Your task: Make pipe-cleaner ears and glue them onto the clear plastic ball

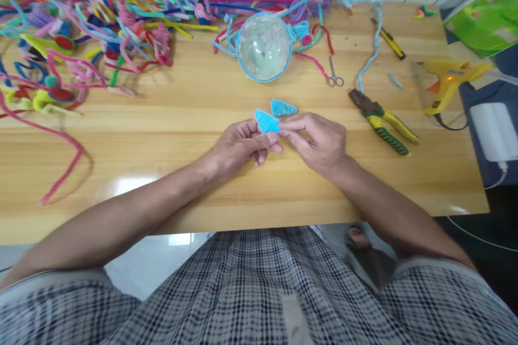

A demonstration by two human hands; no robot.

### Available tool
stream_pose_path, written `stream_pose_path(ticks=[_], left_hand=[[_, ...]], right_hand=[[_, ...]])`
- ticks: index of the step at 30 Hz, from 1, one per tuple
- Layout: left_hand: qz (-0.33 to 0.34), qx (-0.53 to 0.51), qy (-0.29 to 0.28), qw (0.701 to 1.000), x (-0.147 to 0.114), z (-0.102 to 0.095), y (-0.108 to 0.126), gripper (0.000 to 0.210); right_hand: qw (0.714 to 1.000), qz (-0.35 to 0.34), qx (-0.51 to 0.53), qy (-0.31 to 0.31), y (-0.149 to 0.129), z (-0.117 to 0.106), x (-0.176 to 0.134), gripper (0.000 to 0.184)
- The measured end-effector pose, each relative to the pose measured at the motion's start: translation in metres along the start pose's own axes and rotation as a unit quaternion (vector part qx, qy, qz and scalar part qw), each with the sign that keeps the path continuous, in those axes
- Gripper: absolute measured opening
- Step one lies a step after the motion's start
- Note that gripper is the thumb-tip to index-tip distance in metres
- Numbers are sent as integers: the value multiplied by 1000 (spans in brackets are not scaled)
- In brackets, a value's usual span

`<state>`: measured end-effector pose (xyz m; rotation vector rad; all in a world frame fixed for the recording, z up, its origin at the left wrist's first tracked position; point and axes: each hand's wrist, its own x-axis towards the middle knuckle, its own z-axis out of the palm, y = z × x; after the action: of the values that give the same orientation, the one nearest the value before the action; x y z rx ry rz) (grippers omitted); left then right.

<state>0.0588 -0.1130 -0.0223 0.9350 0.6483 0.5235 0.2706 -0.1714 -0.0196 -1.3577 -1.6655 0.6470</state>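
wooden table [170,118] (white tiles behind); both hands, left hand [238,145] and right hand [318,143], pinch blue piece [266,121].

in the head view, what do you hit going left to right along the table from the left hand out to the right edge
left hand → blue triangle held by both hands → right hand → pliers → glue gun → white box

No text, label, brand, number or sign can be read on anything in view.
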Motion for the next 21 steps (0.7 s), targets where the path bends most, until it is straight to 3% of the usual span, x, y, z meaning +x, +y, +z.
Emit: stream_pose_path(ticks=[6,10,15,21], left_hand=[[3,25,-2,1000,-1,-1,2,49],[47,45,27,998,2,-4,7,52],[133,155,71,976,1,-6,3,57],[155,235,61,958,-3,-2,1,58]], right_hand=[[1000,-6,-3,13,-3,1,-1,25],[999,13,45,29,-9,1,1,22],[974,131,183,17,-9,6,6,48],[941,193,277,-19,-5,11,10,48]])
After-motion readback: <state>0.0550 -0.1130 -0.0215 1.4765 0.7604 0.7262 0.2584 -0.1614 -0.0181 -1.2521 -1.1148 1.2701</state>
